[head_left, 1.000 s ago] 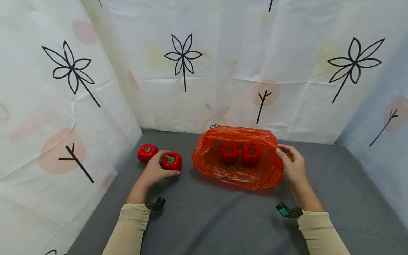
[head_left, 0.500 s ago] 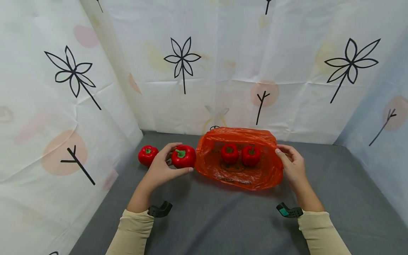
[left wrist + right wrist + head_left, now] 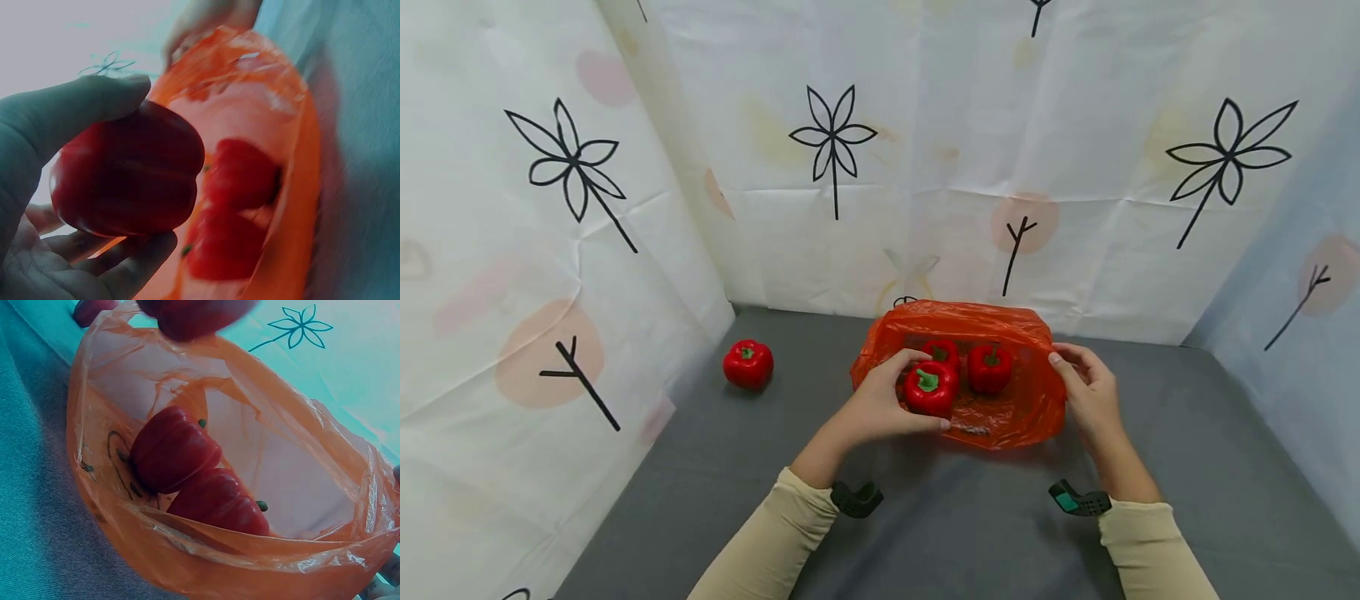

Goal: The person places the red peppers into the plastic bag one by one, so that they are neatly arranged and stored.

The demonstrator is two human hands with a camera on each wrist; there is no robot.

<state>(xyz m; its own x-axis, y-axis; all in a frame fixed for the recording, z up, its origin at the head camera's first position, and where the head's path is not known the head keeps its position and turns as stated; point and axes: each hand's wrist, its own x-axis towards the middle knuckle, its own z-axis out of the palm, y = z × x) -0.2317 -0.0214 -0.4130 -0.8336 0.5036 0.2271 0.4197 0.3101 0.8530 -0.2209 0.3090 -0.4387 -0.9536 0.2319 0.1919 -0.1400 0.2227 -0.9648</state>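
Note:
My left hand (image 3: 883, 402) grips a red bell pepper (image 3: 931, 389) with a green stem, thumb on one side and fingers on the other. This pepper hangs over the open orange plastic bag (image 3: 1000, 431), and in the head view it partly covers one of the two peppers inside. Those two, a left one (image 3: 174, 450) and a right one (image 3: 989, 367), lie side by side on the bag's bottom. At the bag's right edge, my right hand (image 3: 1092, 392) pinches the rim between thumb and fingers.
Another red bell pepper (image 3: 748, 364) stands on the grey tabletop (image 3: 685, 517) to the left of the bag. White cloth walls (image 3: 760, 250) with printed flowers enclose the table at the back and both sides.
My left hand has lifted the pepper from beside the other one on the left and carried it right, over the bag. The right hand stays at the bag's rim.

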